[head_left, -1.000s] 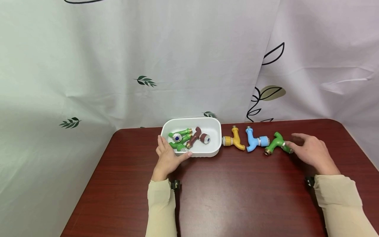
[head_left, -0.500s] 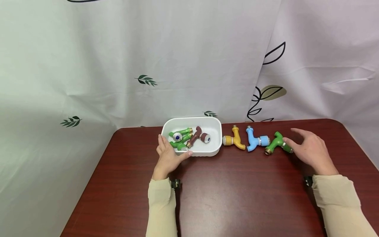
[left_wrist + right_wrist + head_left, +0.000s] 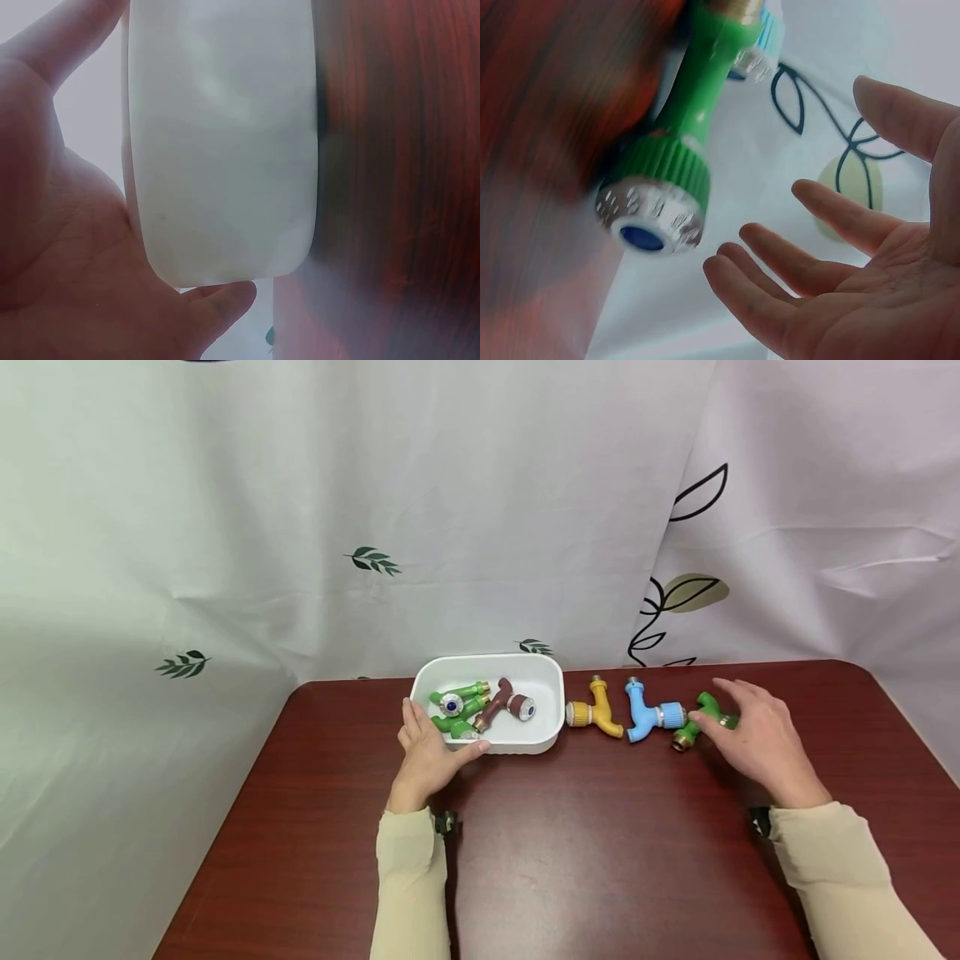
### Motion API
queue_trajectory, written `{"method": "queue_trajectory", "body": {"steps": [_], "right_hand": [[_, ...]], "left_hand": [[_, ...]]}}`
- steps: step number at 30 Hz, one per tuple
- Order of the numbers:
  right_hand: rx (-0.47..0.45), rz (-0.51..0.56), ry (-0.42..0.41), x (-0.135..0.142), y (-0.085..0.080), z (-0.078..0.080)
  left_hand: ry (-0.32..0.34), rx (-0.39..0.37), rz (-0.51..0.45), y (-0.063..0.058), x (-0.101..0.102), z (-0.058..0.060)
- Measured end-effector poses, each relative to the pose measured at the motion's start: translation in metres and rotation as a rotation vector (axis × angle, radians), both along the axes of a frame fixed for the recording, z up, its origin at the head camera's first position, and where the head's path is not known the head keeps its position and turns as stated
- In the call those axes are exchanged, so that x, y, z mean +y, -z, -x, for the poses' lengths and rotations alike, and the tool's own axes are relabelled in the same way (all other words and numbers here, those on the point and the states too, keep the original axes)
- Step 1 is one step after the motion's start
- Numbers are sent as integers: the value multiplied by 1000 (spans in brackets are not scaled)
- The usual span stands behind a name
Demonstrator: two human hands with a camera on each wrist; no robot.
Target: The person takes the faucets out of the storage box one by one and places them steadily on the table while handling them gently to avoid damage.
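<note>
In the head view my left hand [image 3: 426, 758] rests against the near-left corner of a white plastic tub [image 3: 536, 746], thumb along the front rim and fingers along the left end. The left wrist view shows the tub's smooth wall [image 3: 225, 150] beside the spread hand [image 3: 75, 247]. Inside the tub lie several green taps [image 3: 465, 703] and a dark red tap [image 3: 497, 705]. My right hand [image 3: 759, 743] hovers over a green tap [image 3: 692, 732] on the table, partly covering it. In the right wrist view its fingers [image 3: 780, 262] are extended, apart from the green tap [image 3: 682, 127].
Between the tub and the right hand, a yellow tap [image 3: 600, 714] and a light blue tap [image 3: 641, 717] lie in a row on the dark red wooden table [image 3: 585, 843]. A white patterned cloth [image 3: 480, 510] hangs behind the table's back edge.
My right hand has moved left over the green tap, now covering more of its knob end. The left hand stays at the tub, and the taps keep their places.
</note>
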State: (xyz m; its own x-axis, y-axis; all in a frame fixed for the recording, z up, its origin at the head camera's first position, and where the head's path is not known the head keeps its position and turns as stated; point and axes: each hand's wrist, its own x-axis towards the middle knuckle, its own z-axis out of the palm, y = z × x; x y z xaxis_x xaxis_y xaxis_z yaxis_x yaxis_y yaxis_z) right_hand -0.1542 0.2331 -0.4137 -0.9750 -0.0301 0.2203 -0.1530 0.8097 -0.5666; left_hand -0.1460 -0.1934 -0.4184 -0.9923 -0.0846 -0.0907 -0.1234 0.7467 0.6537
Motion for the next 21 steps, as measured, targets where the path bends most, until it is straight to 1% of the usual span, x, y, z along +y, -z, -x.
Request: {"method": "queue_trajectory", "body": {"steps": [7, 15, 21], "right_hand": [[0, 15, -13, -18, -4, -5], [-38, -4, -29, -39, -10, -9], [-28, -6, -55, -54, -14, -10]], "left_hand": [[1, 7, 9, 0, 2, 0], [4, 16, 16, -1, 2, -1], [-16, 2, 15, -2, 3, -1]]}}
